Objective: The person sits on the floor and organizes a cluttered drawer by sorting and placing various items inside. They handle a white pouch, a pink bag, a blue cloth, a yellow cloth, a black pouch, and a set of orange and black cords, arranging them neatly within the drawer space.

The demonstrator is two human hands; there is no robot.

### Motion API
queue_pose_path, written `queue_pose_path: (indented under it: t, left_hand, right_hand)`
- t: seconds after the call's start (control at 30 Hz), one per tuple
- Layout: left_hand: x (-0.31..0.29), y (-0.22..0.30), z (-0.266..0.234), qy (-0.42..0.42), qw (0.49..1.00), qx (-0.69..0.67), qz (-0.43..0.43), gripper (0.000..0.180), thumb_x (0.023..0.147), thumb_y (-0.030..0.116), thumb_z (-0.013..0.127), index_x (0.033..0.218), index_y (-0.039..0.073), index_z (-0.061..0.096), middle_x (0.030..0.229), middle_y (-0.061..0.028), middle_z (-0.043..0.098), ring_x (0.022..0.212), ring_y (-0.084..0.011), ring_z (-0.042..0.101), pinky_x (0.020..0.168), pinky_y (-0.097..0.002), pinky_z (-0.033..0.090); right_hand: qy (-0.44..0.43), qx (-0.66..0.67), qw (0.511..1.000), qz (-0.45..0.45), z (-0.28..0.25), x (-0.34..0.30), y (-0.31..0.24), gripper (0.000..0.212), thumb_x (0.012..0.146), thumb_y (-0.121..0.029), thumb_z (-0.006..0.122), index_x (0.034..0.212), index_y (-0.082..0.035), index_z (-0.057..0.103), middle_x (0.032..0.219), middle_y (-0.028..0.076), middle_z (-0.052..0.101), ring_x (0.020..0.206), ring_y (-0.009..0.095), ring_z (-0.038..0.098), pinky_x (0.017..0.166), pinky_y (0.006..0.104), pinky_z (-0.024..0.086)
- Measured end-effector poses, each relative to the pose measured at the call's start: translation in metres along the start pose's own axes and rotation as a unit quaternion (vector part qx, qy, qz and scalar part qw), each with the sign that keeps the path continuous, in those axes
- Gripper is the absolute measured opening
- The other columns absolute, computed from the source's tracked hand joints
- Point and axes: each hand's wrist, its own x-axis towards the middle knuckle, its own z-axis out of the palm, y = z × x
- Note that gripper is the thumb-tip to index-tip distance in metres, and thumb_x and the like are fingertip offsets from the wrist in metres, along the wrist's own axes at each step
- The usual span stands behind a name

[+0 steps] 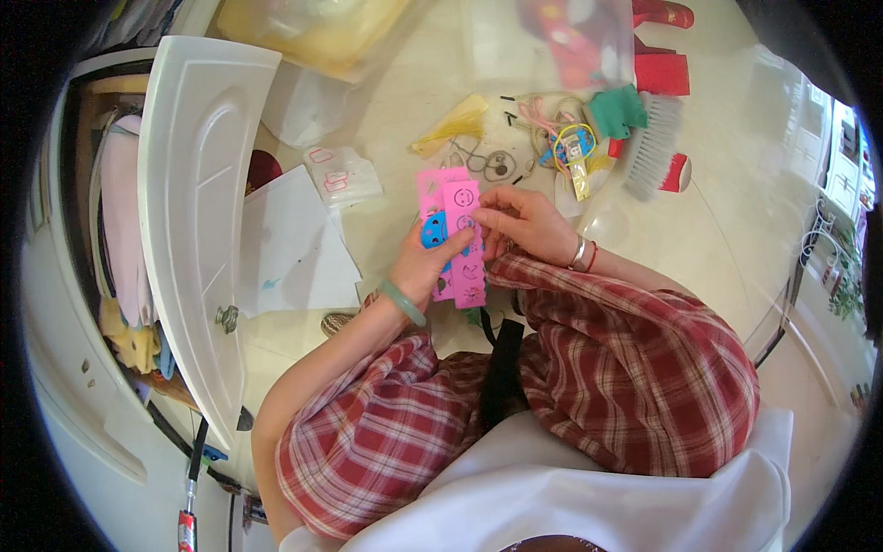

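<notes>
In front of me, above my plaid-covered knees, I hold a pink stencil ruler [470, 276] upright. It has a wavy edge and little faces and figures along it. Behind it and partly covered is a wider pink piece [429, 189] with a blue cartoon face. My left hand [425, 258], with a green bangle on its wrist, grips both pieces, its thumb across the front. The fingers of my right hand [526, 224] are bent and pinch at the ruler's right edge. A red cord and a metal band circle that wrist.
Beyond my hands lie a tangle of cords [501, 166], a yellow tassel [460, 124], a green cloth piece [618, 112] and a brush [655, 147]. White paper sheets [299, 248] and a small clear bag [345, 175] lie leftward, beside an open white cabinet door [198, 212]. Plastic bags [313, 32] stand far off.
</notes>
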Motion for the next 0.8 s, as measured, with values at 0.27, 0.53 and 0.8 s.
queue_pose_path:
  t: [0.27,0.53,0.8]
  left_hand:
    - [-0.001,0.008,0.005,0.012,0.999,-0.036,0.001,0.027,0.089,0.011,0.067,0.113,0.005,0.056,0.098,-0.0074,0.067,0.087,-0.0189,0.067,0.075,-0.0341,0.056]
    - [-0.003,0.011,0.006,-0.004,0.997,-0.071,-0.027,0.031,0.088,0.011,0.068,0.116,0.005,0.056,0.102,-0.0062,0.066,0.089,-0.0167,0.066,0.077,-0.0327,0.055]
    - [-0.004,0.013,0.005,0.004,0.995,-0.095,-0.019,0.025,0.089,0.013,0.067,0.111,0.004,0.058,0.100,-0.0091,0.067,0.088,-0.0201,0.068,0.075,-0.0352,0.057]
  right_hand:
    - [0.340,-0.447,0.826,-0.047,-0.134,-0.011,0.051,0.032,0.079,-0.031,0.074,0.089,-0.004,0.059,0.081,0.011,0.064,0.076,0.029,0.065,0.063,0.0378,0.051]
    - [0.287,-0.519,0.805,-0.002,-0.147,-0.008,0.052,0.033,0.082,-0.035,0.070,0.087,-0.004,0.060,0.082,0.011,0.064,0.070,0.028,0.063,0.060,0.0401,0.049]
    - [0.202,-0.253,0.945,0.041,-0.168,-0.043,-0.008,0.028,0.090,-0.020,0.063,0.113,-0.003,0.062,0.073,0.001,0.060,0.060,0.007,0.053,0.053,0.0226,0.043]
